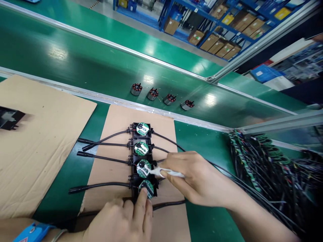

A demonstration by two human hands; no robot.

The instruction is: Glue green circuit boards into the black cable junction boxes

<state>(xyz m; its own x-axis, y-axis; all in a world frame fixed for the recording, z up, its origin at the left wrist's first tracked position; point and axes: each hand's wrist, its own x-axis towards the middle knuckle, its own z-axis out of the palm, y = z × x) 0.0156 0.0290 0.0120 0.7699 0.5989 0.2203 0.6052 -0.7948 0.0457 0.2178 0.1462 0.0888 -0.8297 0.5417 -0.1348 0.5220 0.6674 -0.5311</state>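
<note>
If judged by the white streaks across the round green boards, roughly halfway through the work on a row of four. Apparently done: the farthest board [142,128] and the second board [141,148], both marked with white. In hand now: the third board [142,168], at the tip of a white tool [156,171] pinched between the closed fingers of the right hand [195,178]. Seemingly left: the nearest board [148,189], partly hidden under the extended index finger of the left hand [123,218], with no white clearly visible on it. Cannot tell whether the other left fingers, half curled, grip anything. Under all four boards, black housings [135,159] in a close column on a cardboard sheet [164,126], on the green table [202,137]. In the way: black cables [108,158] out to both sides, partly covered by both hands. Farther off, four wound cores [136,88] behind the metal rail, a heap of wired boards [267,161] at right, and a blurred black part [11,118] at left.
</note>
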